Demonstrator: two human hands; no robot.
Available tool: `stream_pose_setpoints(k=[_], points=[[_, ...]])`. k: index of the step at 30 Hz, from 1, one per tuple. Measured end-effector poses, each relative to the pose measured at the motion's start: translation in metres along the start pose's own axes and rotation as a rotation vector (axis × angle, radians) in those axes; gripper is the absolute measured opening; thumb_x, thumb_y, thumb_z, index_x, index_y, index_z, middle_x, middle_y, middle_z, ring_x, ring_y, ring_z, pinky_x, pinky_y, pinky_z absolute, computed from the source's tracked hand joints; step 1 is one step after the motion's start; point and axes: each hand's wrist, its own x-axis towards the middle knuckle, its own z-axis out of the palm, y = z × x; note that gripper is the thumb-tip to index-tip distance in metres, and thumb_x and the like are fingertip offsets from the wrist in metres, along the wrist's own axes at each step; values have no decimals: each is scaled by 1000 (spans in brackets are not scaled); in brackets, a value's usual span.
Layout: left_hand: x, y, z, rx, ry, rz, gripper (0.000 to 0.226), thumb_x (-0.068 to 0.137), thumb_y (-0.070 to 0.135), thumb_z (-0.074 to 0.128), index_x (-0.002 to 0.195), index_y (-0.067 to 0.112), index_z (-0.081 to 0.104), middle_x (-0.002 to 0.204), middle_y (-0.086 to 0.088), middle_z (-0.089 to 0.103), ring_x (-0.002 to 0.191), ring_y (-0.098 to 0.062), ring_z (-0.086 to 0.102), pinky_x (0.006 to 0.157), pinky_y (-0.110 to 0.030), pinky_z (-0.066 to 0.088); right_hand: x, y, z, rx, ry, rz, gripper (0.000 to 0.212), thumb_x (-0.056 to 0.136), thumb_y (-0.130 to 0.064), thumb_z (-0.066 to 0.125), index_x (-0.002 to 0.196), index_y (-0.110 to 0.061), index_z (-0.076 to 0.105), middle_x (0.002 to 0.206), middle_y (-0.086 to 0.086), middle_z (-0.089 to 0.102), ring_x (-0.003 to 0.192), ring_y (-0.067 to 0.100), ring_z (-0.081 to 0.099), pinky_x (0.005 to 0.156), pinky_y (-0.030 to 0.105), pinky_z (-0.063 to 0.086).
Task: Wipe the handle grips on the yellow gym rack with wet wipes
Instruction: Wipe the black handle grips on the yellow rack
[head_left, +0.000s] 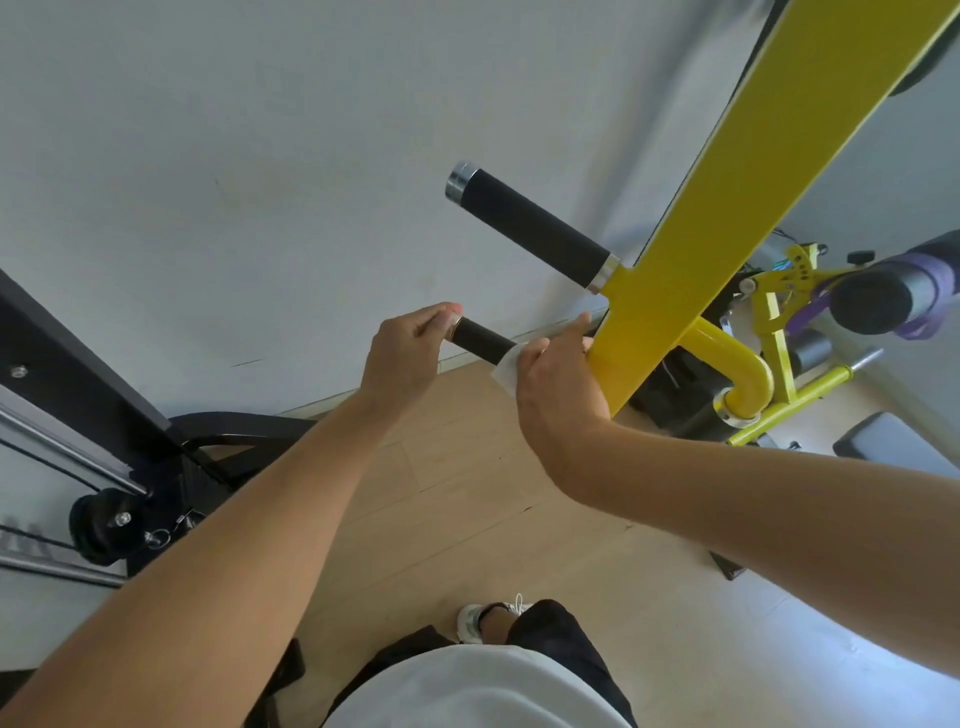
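Note:
A yellow rack beam (737, 171) runs diagonally from the top right down to the centre. Two black foam handle grips stick out of it to the left. The upper grip (530, 223) is bare, with a chrome end cap. My left hand (405, 358) pinches the free end of the lower grip (480, 338). My right hand (558, 384) is wrapped around the same grip near the beam, with a white wet wipe (506, 371) pressed against it. Only the wipe's lower corner shows under my fingers.
A white wall stands behind the grips. A black cable machine with a pulley (104, 525) is at the left. Yellow frame tubes (748, 374), a black roller pad (883, 296) with a purple band, and a dark bench pad (893, 439) lie at the right. Wood floor below.

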Motion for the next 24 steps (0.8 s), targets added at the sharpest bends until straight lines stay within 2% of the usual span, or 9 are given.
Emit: stream_pose_setpoints(k=[3,5,8,10,13,16,20,22,24], points=[[-1,-2,2,-8,-12,-12,33,104,34,47,124,23,70,78,5,60,71,-3,54,68,-17,41,10,-1,4,325,48,137,93,95,-61,51,155,0,15,147,23,46,136,43,44,117,63,20],[-1,-4,2,-2,-31,-7,33,104,34,46,125,24,69,82,5,62,78,-6,58,71,-16,42,14,-4,0,579,77,217,91,96,-67,38,155,-2,17,140,18,54,132,38,49,116,56,20],[0,-5,-2,-19,-43,-13,33,104,33,46,124,23,70,110,8,72,98,-8,60,82,-16,42,25,-8,-6,705,284,194,53,106,-39,40,146,-6,36,130,13,60,118,30,56,107,48,35],[-1,-3,-4,-45,-37,-34,31,104,30,46,120,24,72,116,10,72,101,-4,59,79,-8,40,38,-11,-8,783,395,170,40,105,-24,43,141,-6,42,129,12,59,117,28,56,104,43,40],[-3,-2,-6,-73,-23,-57,30,103,29,46,115,29,74,108,10,73,95,-5,60,71,-6,40,54,-21,-5,933,521,183,32,106,-26,44,134,-10,49,124,8,63,113,24,59,103,39,42],[-2,-5,-8,-85,-4,-71,30,103,30,47,118,27,73,114,6,73,105,-10,61,76,-9,39,60,-30,-5,1059,616,265,31,103,-30,53,129,-14,51,115,4,67,103,22,65,96,38,45],[-1,-5,-9,-54,1,-45,31,104,28,46,120,22,72,117,7,71,104,-7,58,75,-5,37,63,-19,-13,973,436,188,32,100,-19,57,130,-11,49,114,5,61,95,19,65,95,38,44],[-2,-5,-9,-45,-5,-26,31,105,28,46,120,21,72,116,8,71,103,-7,59,74,-3,38,67,-8,-15,1005,328,129,29,100,-18,57,127,-9,50,110,5,60,86,18,62,83,34,48],[-2,-5,-9,-39,-13,-18,31,104,27,46,119,21,73,114,8,71,102,-6,59,71,2,37,71,0,-15,1065,230,98,30,99,-21,56,125,-9,49,103,4,60,81,19,57,71,31,43]])
